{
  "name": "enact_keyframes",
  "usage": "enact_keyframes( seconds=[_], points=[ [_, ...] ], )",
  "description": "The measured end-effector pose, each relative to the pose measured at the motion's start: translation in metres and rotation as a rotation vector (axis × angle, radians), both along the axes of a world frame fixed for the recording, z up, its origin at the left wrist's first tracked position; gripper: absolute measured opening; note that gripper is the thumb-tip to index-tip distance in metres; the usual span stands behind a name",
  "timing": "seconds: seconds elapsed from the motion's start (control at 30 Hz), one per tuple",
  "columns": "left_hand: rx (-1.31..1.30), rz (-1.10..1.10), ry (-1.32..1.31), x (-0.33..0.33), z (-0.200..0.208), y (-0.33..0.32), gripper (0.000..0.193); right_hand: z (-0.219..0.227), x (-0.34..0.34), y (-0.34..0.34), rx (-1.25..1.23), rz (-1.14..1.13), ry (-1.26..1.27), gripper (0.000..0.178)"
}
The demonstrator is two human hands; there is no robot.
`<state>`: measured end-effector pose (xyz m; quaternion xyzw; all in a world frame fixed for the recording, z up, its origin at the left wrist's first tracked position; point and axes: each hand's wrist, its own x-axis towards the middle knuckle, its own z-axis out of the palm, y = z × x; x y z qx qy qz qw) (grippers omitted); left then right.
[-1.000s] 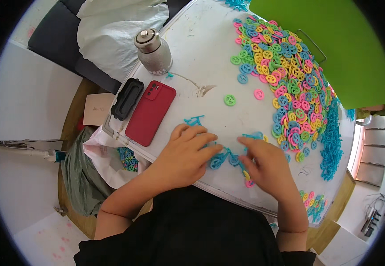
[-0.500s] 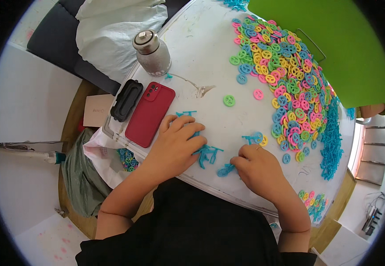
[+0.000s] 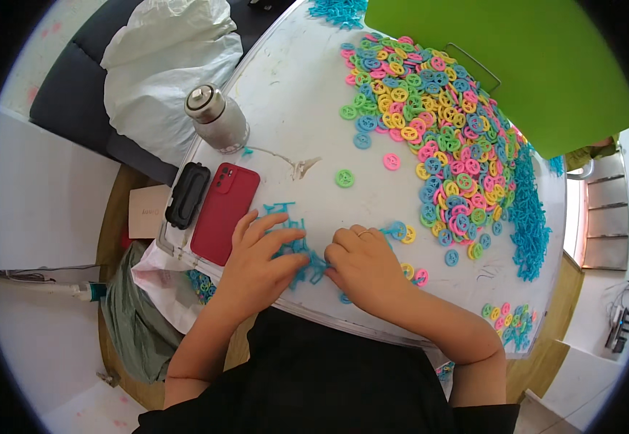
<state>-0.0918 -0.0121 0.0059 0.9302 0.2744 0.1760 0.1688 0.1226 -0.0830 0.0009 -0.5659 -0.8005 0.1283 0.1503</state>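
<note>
Fingers (image 3: 274, 235) of both hands are pressed on blue plastic pieces (image 3: 301, 262).

Left hand (image 3: 256, 264) is spread flat, right hand (image 3: 361, 264) curled; whether anything is gripped cannot be told. Pieces lie near the white table (image 3: 292, 94) edge, right of a red phone (image 3: 224, 212).

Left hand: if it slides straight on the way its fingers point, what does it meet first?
The left hand points up-right across the white table. Beyond the blue pieces under its fingers, the lone green ring probably comes first.

Black top, ring (image 3: 363, 233) on finger
</note>
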Motion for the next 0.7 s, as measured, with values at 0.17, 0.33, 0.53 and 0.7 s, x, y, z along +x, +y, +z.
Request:
enact_keyframes(
  seconds=[0.17, 0.33, 0.53, 0.7],
  points=[
    [0.068, 0.021, -0.123, -0.008, 0.002, 0.006, 0.024, 0.0, 0.009, 0.005, -0.082, 0.0, 0.181, 0.023],
    [-0.011, 0.14, -0.273, -0.013, -0.008, 0.011, 0.028, 0.01, 0.004, 0.003, -0.021, 0.017, 0.201, 0.021],
    [0.021, 0.398, -0.355, -0.009, -0.018, 0.011, 0.035, 0.014, -0.012, -0.006, 0.111, 0.228, 0.069, 0.017],
    [0.059, 0.412, -0.227, 0.006, -0.007, 0.006, 0.041, 0.002, -0.02, -0.008, 0.16, 0.342, -0.124, 0.019]
  ],
)
